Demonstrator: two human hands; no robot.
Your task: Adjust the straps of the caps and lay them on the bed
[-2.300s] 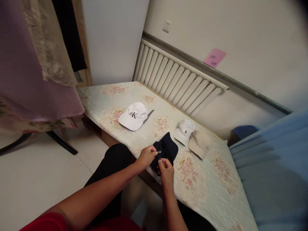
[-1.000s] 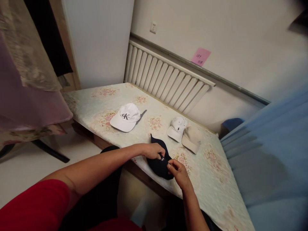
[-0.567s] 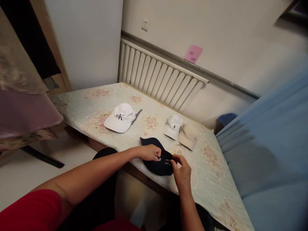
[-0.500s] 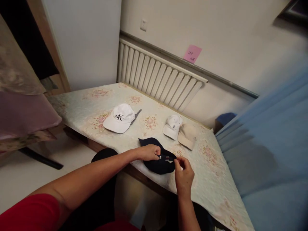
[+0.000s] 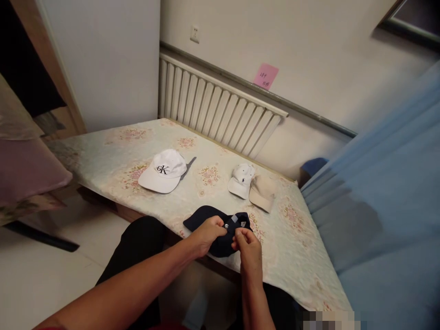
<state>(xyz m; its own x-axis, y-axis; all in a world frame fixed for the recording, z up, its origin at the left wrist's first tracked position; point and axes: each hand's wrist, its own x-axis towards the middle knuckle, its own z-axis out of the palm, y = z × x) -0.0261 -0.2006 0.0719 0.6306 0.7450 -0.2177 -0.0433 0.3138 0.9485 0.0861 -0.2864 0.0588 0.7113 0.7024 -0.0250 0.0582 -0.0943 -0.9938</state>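
A dark navy baseball cap [image 5: 220, 247] lies near the bed's front edge, its brim pointing left and its back opening towards the right. My left hand [image 5: 210, 233] grips it by the strap area beside a small shiny metal fitting. My right hand [image 5: 248, 243] pinches at the strap side of the cap, fingertips together; the part between them is mostly hidden. A white cap with black letters [image 5: 164, 170] sits further left. To the back right, a small white cap [image 5: 241, 180] rests against a beige cap [image 5: 263, 192].
The bed [image 5: 295, 256] has a pale flowered cover. Behind it is a white radiator [image 5: 213, 105], with a pink note [image 5: 266, 75] on the wall above. A blue curtain [image 5: 385, 206] hangs at the right. Draped cloth [image 5: 30, 169] is at the left.
My right hand has moved left, closer to my left hand, along the cap's strap. The cap has turned somewhat in my hands. The view has shifted slightly.
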